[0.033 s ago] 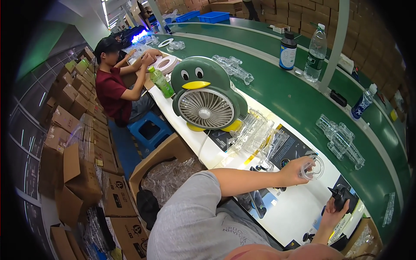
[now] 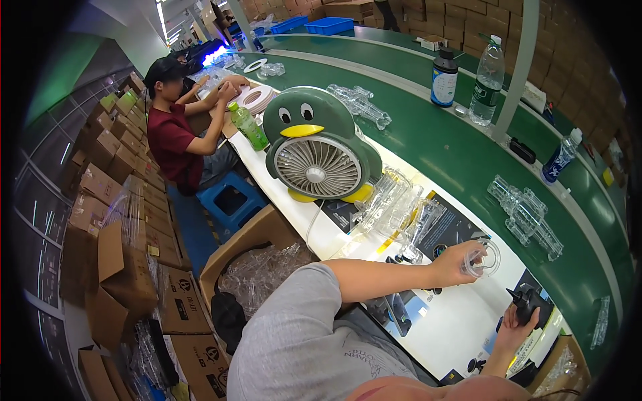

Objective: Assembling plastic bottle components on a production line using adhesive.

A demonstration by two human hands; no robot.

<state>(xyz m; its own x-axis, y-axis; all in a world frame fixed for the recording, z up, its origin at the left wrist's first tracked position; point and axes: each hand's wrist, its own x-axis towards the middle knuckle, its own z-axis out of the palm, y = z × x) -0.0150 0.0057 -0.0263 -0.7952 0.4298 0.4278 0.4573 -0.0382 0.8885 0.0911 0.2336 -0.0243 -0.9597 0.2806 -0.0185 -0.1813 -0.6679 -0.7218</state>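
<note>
Clear part: a transparent, colourless plastic piece (image 2: 483,259) with a round, ring-like rim; bright highlights run along its edge; held above the white worktop (image 2: 435,334), near its far edge.
Left hand: the left hand (image 2: 455,264) has its fingers closed around the near side of the clear piece, the rim showing beyond the fingertips.
Black applicator: a small, dark, opaque bottle (image 2: 529,302) with a pointed, cone-shaped nozzle; the tip is directed up and to the left, toward the clear piece, but apart from it.
Right hand: the right hand (image 2: 513,329) grips the bottle from below, fingers wrapped about its body; exact finger placement is partly hidden.
Worktop pieces: a cluster of clear plastic parts (image 2: 388,200), overlapping, beside the fan.
Fan: green, penguin-shaped fan (image 2: 314,137), yellow beak and feet, pale round grille, upright on the worktop.
Green surface: a long green surface (image 2: 455,157) beyond the worktop, bearing a jointed clear assembly (image 2: 525,217) lying on its side.
Bottles: a dark bottle with a pale label (image 2: 444,80); just beside it, a clear bottle (image 2: 487,83), both upright.
Carton: open cardboard box (image 2: 212,264) of clear pieces, left of the grey sleeve (image 2: 287,327).
</note>
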